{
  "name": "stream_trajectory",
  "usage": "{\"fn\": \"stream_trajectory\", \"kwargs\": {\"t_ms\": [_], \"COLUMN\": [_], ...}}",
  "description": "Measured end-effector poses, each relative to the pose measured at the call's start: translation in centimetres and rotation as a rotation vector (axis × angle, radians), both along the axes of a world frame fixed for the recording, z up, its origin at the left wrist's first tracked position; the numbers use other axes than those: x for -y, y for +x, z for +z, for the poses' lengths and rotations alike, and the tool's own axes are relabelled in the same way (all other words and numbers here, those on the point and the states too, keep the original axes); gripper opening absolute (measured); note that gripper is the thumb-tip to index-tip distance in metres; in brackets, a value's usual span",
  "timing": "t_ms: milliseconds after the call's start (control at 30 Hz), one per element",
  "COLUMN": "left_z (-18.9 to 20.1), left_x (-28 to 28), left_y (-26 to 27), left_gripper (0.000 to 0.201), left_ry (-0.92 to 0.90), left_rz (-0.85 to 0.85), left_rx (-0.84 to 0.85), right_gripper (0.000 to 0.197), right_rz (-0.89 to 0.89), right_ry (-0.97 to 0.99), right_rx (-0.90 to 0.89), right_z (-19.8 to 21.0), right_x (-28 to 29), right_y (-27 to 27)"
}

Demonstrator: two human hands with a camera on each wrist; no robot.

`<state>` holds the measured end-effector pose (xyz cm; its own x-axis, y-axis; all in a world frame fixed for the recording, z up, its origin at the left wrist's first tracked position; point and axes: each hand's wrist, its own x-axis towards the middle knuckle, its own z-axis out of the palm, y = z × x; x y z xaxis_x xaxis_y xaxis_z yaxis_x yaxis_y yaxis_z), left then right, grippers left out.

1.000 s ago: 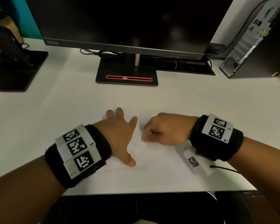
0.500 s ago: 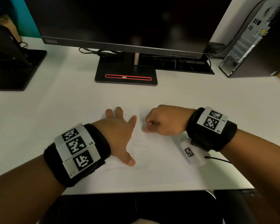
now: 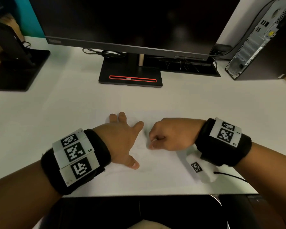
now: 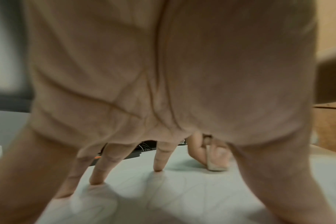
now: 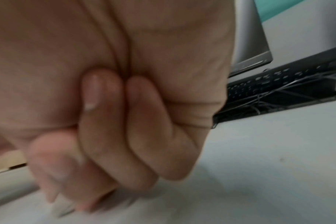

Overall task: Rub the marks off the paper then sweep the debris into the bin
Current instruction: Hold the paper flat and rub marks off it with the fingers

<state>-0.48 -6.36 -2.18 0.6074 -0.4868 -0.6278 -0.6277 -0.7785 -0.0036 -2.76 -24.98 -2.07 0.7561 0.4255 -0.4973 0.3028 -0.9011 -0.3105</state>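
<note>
A white sheet of paper (image 3: 155, 171) with faint pencil marks lies on the white desk near its front edge. My left hand (image 3: 122, 138) is spread flat on the paper's left part, its fingers (image 4: 159, 160) straight and pressing it down. My right hand (image 3: 170, 134) is curled into a fist just right of it and pinches a small pale eraser (image 4: 217, 163), whose lower end touches the paper. In the right wrist view the curled fingers (image 5: 105, 136) hide most of the eraser. No bin is in view.
A black monitor (image 3: 130, 22) on a black stand (image 3: 130, 75) fills the back of the desk. A second stand (image 3: 15, 66) sits at the far left, a computer tower (image 3: 262, 38) at the far right, cables behind the monitor. The desk's front edge (image 3: 155, 195) runs just below my wrists.
My right hand with the eraser slid away from me across the paper, then back toward me. The left hand stayed pressed flat in the same place.
</note>
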Motion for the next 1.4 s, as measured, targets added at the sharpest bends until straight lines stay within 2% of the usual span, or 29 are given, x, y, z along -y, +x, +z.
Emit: {"fn": "stream_trajectory", "kwargs": {"t_ms": [100, 233, 300, 367, 433, 533, 667, 733, 800, 867, 967, 1033, 1167, 1300, 1400], "left_z": [0.1, 0.1, 0.2, 0.3, 0.3, 0.3, 0.2, 0.2, 0.1, 0.1, 0.2, 0.2, 0.1, 0.1, 0.0], "left_x": [-0.2, -0.5, -0.4, -0.2, -0.2, -0.3, -0.3, -0.3, -0.3, -0.3, -0.2, -0.3, -0.4, -0.3, -0.4], "left_y": [-0.1, -0.3, -0.4, -0.5, -0.5, -0.5, -0.5, -0.4, -0.4, -0.4, -0.5, -0.5, -0.4, -0.4, -0.4], "left_gripper": [0.118, 0.136, 0.144, 0.147, 0.148, 0.148, 0.149, 0.149, 0.149, 0.149, 0.149, 0.149, 0.15, 0.15, 0.15], "left_ry": [0.002, 0.036, 0.062, 0.072, 0.067, 0.061, 0.061, 0.059, 0.06, 0.066, 0.07, 0.066, 0.06, 0.064, 0.057], "left_rz": [-0.006, 0.009, 0.015, 0.019, 0.021, 0.023, 0.021, 0.019, 0.017, 0.014, 0.015, 0.013, 0.013, 0.013, 0.015], "left_rx": [-0.016, -0.09, -0.111, -0.118, -0.119, -0.121, -0.121, -0.119, -0.118, -0.115, -0.116, -0.114, -0.114, -0.116, -0.112], "right_gripper": [0.043, 0.041, 0.042, 0.043, 0.044, 0.044, 0.044, 0.043, 0.042, 0.042, 0.044, 0.043, 0.043, 0.042, 0.039], "right_rz": [-0.067, 0.026, 0.003, -0.042, -0.017, 0.056, -0.036, 0.008, 0.07, 0.063, -0.027, 0.011, 0.087, 0.012, 0.095], "right_ry": [0.006, 0.03, 0.012, 0.011, 0.046, 0.049, 0.033, 0.062, 0.073, 0.067, 0.061, 0.082, 0.088, 0.067, 0.118], "right_rx": [0.085, 0.021, 0.011, 0.077, 0.114, 0.036, 0.067, 0.086, 0.031, 0.004, 0.091, 0.101, -0.008, 0.089, 0.073], "right_z": [0.0, -0.4, -0.1, -0.1, -0.4, -0.6, -0.2, -0.5, -0.8, -0.5, -0.4, -0.7, -0.7, -0.5, -0.9], "right_x": [0.5, -0.3, 0.3, 0.6, 0.1, -0.5, 0.5, -0.2, -0.7, -0.2, 0.8, 0.1, -0.2, 0.9, -0.4], "right_y": [0.9, -0.6, -0.3, 0.3, 0.0, -1.2, -0.2, -0.9, -2.0, -1.9, -0.9, -1.7, -3.0, -2.1, -4.0]}}
